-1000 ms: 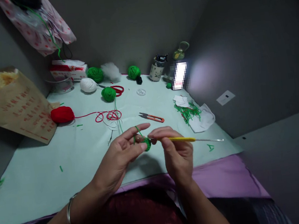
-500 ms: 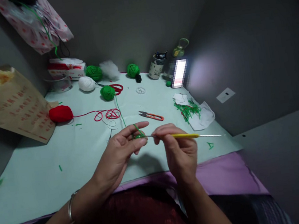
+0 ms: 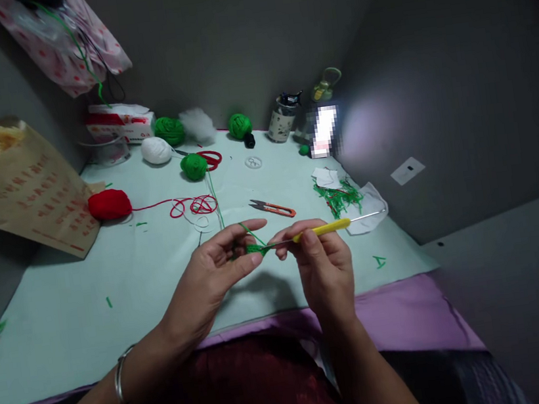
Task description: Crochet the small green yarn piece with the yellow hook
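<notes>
Between the thumb and fingers of my left hand (image 3: 214,272) is a small green crochet piece (image 3: 256,249). Green yarn runs over my raised left index finger and back toward a green yarn ball (image 3: 194,167) on the table. My right hand (image 3: 324,261) is closed around the yellow handle of a crochet hook (image 3: 330,227), whose thin metal shaft points left. Its tip meets the green piece at my left fingertips; the exact loop is too small to make out. Orange thread snips (image 3: 273,208) lie just beyond my hands.
A red yarn ball (image 3: 110,205) trails tangled red yarn beside a paper bag (image 3: 34,193). White yarn (image 3: 156,150), red-handled scissors (image 3: 212,160) and more green balls sit farther back. Right of my hands are green yarn scraps (image 3: 338,198) on white paper and a lit phone (image 3: 324,132).
The hook's rear end has tilted upward in my right hand. More of the green piece shows at my left fingertips, and a strand now stretches from my index finger down to the hook.
</notes>
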Tool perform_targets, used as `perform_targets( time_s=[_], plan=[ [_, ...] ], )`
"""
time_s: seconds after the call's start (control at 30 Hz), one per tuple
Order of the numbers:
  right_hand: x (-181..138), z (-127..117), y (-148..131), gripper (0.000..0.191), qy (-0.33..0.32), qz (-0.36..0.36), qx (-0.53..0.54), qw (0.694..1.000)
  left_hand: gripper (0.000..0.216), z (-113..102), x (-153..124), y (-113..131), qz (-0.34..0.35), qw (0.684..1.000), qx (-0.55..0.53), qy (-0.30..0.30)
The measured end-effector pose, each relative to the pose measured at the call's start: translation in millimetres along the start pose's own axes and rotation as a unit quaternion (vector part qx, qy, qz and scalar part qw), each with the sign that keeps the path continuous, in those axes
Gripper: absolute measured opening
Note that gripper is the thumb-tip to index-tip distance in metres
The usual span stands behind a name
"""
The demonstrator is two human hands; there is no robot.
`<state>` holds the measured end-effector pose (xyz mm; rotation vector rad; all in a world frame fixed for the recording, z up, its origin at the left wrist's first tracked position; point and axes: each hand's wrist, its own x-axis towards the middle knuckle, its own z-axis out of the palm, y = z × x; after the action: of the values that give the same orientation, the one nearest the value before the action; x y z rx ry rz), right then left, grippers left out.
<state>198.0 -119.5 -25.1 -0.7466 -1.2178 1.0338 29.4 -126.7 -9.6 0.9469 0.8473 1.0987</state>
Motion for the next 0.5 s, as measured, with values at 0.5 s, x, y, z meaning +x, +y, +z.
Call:
perform_targets(
  time_s=[0.5],
  plan=[
    [-15.8,1.3,-3.1,0.027,-0.06,-0.311,-0.369,0.874,0.041,3.5,-4.9,-2.3,0.069,0.992,0.085,0.056]
  ],
)
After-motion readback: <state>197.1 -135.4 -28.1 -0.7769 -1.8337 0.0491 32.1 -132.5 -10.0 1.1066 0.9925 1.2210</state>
